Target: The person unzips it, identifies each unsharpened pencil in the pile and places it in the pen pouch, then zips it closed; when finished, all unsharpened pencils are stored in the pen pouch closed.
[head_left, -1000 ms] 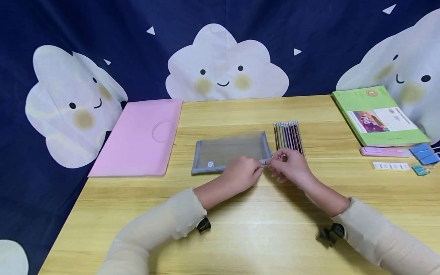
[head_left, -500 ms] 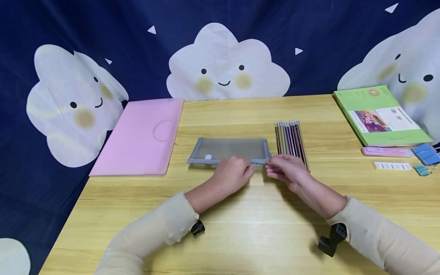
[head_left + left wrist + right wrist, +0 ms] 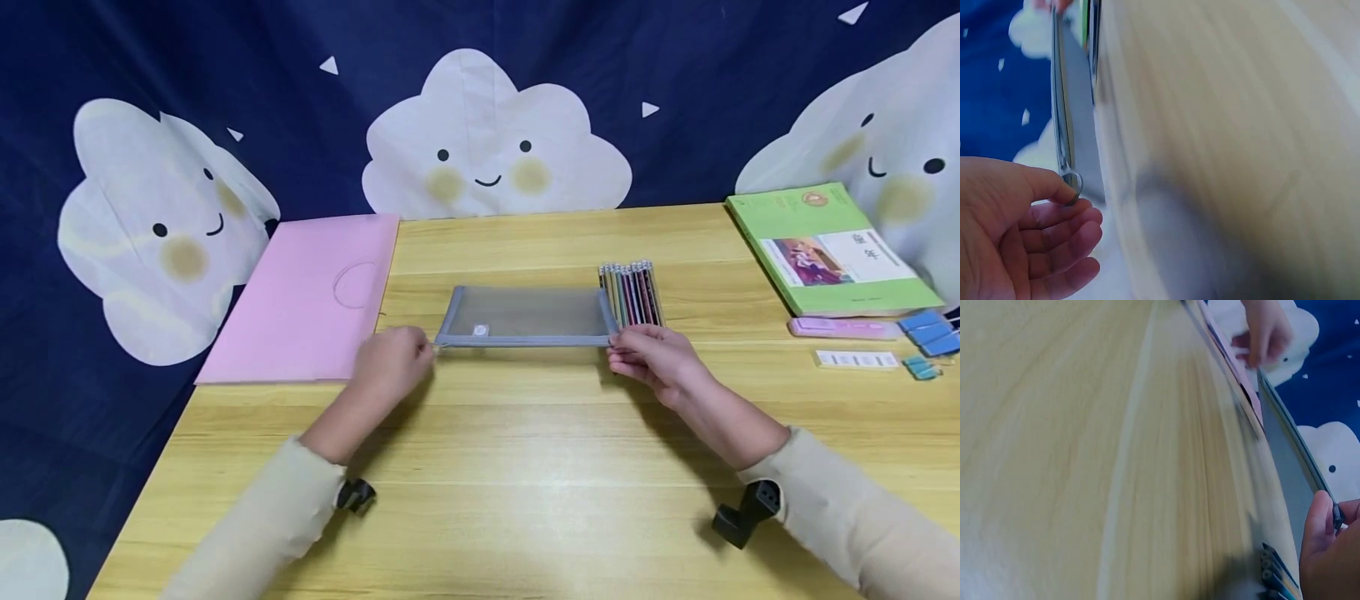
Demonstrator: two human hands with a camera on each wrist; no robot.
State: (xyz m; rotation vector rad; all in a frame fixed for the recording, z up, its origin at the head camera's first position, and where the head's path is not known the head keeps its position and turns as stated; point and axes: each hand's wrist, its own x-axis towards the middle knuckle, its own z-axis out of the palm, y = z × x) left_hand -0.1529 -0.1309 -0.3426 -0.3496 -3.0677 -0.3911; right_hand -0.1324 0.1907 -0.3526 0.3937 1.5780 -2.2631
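Observation:
A grey mesh zip pouch (image 3: pixel 536 312) with a blue-grey border and a small white label stretches between my two hands, its zipped edge towards me. At its left end, my left hand (image 3: pixel 393 362) pinches the ring-shaped zipper pull (image 3: pixel 1073 180) between thumb and index finger; the other fingers are bent loosely in the left wrist view. My right hand (image 3: pixel 658 362) pinches the near right corner of the pouch at the end of the zip. A row of pencils (image 3: pixel 636 290) lies behind that hand, which covers their lower ends.
A pink folder (image 3: pixel 300 300) lies left of the pouch. On the right sit a green book (image 3: pixel 832 250), a pink-purple oblong case (image 3: pixel 843 329), a white strip (image 3: pixel 857 360), blue binder clips (image 3: pixel 930 335) and a teal binder clip (image 3: pixel 922 367). A dark blue cloud-print curtain (image 3: pixel 675 50) hangs behind.
My left hand has moved left along the zip from the pouch's right end to its left end. The pouch has swung straighter and shifted right, with my right hand still holding its corner.

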